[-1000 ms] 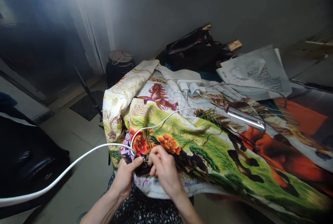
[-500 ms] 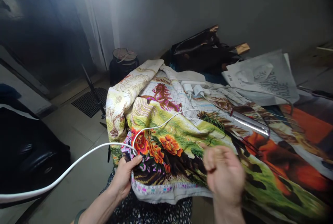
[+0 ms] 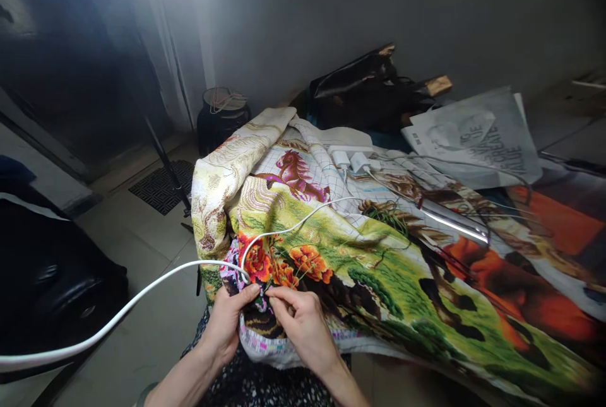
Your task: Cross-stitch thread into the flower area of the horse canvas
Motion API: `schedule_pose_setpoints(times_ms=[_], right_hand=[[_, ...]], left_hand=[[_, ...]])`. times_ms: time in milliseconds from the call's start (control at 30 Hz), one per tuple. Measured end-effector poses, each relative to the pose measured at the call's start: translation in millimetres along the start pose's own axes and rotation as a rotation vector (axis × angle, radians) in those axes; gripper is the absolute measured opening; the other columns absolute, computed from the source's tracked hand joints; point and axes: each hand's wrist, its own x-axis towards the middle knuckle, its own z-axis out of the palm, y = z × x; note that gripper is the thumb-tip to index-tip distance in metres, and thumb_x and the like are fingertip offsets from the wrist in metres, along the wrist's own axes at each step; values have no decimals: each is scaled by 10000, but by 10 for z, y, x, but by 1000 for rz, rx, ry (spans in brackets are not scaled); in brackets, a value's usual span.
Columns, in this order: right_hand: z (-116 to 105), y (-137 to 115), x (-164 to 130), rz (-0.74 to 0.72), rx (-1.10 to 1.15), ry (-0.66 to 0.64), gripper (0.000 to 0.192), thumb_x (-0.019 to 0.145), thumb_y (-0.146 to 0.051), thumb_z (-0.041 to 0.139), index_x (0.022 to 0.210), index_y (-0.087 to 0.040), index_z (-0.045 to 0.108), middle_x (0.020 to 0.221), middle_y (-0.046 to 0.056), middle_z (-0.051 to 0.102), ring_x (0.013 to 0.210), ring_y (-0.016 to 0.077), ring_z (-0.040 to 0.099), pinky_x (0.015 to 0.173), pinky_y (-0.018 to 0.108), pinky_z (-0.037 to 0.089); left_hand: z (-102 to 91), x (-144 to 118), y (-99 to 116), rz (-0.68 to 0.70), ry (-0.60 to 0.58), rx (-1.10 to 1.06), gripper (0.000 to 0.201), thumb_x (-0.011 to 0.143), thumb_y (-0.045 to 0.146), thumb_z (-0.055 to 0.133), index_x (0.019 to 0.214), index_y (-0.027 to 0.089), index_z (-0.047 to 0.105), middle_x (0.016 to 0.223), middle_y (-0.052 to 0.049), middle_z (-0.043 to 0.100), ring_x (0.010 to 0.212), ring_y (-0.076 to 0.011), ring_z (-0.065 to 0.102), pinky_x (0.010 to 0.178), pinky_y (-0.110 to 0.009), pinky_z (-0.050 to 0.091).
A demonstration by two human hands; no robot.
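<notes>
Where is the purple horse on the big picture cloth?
In the head view, the purple horse is stitched on the cloth's far left part, beyond the orange flowers, just left of the white chargers.

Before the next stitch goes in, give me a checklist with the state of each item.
1. Left hand grips the embroidered cloth at its near edge: ok.
2. Right hand has its fingers pinched at the cloth near the orange flowers: ok.
3. Needle in the fingers: cannot tell, too small.
4. White cable clear of the work: not ok, it loops beside the left thumb.
5. Green thread within reach on the cloth: ok.
</notes>
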Motion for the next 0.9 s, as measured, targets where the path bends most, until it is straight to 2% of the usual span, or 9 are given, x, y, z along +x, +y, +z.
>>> schedule_pose_setpoints(times_ms=[267,333,433,567,667,733,800,833,900], right_hand=[[-42,34,47,-9,-19,-61,237,820,-148,520,852,-200,749,659,-12,701,594,129,637,577,192,440],[-56,17,60,-33,-65,-65,243,816,-124,519,842,-208,746,714,-6,720,635,131,655,613,193,442],[-50,-31,67,-78,-223,-96,265,811,-78,510,836,-219,733,791,6,732,691,146,665,652,211,429],[43,-99,62,-78,-516,-109,219,837,-84,491,817,-188,683,737,37,706,679,188,660,619,244,411],[125,-128,46,-57,-604,-64,200,874,-109,447,887,-157,641,683,56,676,630,204,653,571,257,406],[170,-116,-10,-96,-552,49,224,897,-134,415,1007,-132,610,807,99,681,691,214,657,571,265,417],[230,-59,-132,-206,-400,117,241,905,-178,422,1075,-125,584,988,142,651,827,221,646,609,268,440],[274,-9,-219,-271,-302,69,224,903,-202,438,1046,-137,598,1012,133,641,856,214,635,629,263,448],[384,118,-434,-364,-89,-190,182,898,-240,471,864,-174,638,847,56,657,761,165,627,626,232,456]], left_hand=[[17,-7,24,-6,-12,-22,416,659,212,749,1052,104,667,916,-136,744,863,-277,680,801,-399,521],[17,-9,25,-4,-12,-11,408,664,212,745,1049,103,668,919,-135,743,845,-272,681,798,-401,521],[15,0,15,3,-4,19,361,668,216,743,1002,94,679,902,-130,744,808,-262,683,793,-396,519],[16,6,-12,26,5,29,310,675,226,741,951,95,687,880,-112,746,800,-239,679,800,-363,513],[18,-11,-27,11,3,17,270,687,242,732,912,100,689,857,-101,746,769,-224,679,774,-342,517],[21,-24,-27,1,4,8,251,683,238,737,887,100,690,844,-98,745,761,-216,680,767,-329,518],[33,-32,-22,-7,1,-12,253,671,221,747,886,101,688,846,-100,745,774,-217,682,772,-325,518],[44,-33,-19,-19,0,-35,267,667,215,750,900,102,687,852,-103,745,784,-221,684,779,-331,519],[79,-34,-16,-65,-4,-103,330,666,207,751,972,110,677,877,-109,746,823,-238,686,807,-359,519]])
